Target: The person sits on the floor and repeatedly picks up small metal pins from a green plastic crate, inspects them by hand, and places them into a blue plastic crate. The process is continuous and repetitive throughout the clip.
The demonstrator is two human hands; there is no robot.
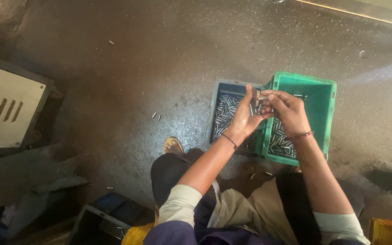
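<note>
Both hands meet above two crates on the floor: left hand (245,119), palm up, cups small metal pins (256,107), while right hand (288,109) pinches some with fingers together. Grey crate (217,97) and green crate (324,109) stand side by side on rough, dark concrete floor (159,59), scattered with loose pins.

- Rough, dark concrete floor (159,59), speckled and worn.
- Grey crate (218,97) set directly on floor, filled with small metal pins (223,115).
- Green crate (325,97) touching grey crate's right side, tilted, also holding pins.
- Two loose pins (156,116) lying well left of crates; single pin (111,42) farther up.
- Further small pieces (268,173) just below green crate, possibly pins; too small to confirm.
- Sandal (173,146) resting near grey crate's lower left corner.
</note>
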